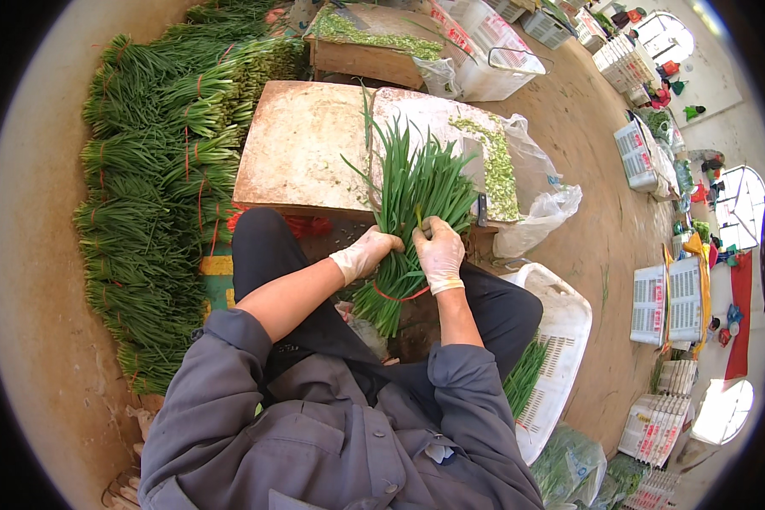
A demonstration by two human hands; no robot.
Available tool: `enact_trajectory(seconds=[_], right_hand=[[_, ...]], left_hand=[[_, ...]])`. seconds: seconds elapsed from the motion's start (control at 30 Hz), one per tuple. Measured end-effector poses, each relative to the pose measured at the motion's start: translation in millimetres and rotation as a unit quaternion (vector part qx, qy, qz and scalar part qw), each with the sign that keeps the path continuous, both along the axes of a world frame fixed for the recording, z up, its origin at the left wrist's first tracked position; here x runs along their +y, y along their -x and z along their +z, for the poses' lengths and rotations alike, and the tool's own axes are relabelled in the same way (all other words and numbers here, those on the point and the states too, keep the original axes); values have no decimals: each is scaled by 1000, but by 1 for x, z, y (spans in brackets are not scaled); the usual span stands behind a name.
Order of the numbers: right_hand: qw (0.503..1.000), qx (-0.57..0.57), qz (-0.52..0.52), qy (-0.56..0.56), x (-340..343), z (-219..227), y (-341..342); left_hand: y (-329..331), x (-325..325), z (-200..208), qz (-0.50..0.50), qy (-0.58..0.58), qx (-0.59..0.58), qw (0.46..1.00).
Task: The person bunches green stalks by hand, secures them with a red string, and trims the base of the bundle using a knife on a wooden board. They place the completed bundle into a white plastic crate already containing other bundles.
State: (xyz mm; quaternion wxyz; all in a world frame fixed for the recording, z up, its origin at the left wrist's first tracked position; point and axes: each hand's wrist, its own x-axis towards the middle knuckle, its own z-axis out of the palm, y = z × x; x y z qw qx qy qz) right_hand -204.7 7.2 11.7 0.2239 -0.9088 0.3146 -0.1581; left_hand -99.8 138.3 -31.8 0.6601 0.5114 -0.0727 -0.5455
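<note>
Between my knees I have a bundle of green chives [416, 187], leaves pointing away from me and a red band [399, 296] around its nearer part. My left hand [367, 255], in a pale thin glove, grips the bundle's left side. My right hand [439, 255], gloved alike, is closed at its right side, thumb and fingers pinched by a thin yellowish leaf [418, 214]. The leaves partly hide the fingers. Beyond the bundle stands a low wooden board [302, 144] with a flat metal blade [473, 161] on its right part and chopped pale-green trimmings [497, 166].
Banded chive bunches [144, 204] are piled along the left wall. A white plastic crate [561, 331] holding chives stands by my right knee. A clear plastic bag [527, 229] hangs at the board's right edge. Another trimming-covered board [365, 51] and a crate [493, 68] stand farther away.
</note>
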Motion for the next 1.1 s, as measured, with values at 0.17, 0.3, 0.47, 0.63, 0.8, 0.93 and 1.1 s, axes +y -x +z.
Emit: enact_trajectory(seconds=[0.17, 0.3, 0.47, 0.63, 0.8, 0.93, 1.1], right_hand=[[986, -76, 35, -143, 2, 8, 10], [975, -101, 131, -149, 0, 15, 20], [946, 9, 93, -311, -5, 25, 15], [948, 97, 213, -217, -11, 34, 15], [950, 182, 243, -67, -7, 23, 13], [954, 179, 217, -99, -4, 9, 15], [949, 108, 204, -216, -14, -18, 28]], left_hand=[[-1, 3, -4, -2, 0, 7, 1000], [0, 3, 4, -16, -2, -15, 1000], [5, 0, -2, 28, 35, -30, 999], [2, 4, -3, 33, 9, -12, 999], [2, 3, -10, 26, 21, -36, 999], [-1, 4, -12, -9, 26, -44, 999], [3, 2, 5, -9, -26, -10, 1000]])
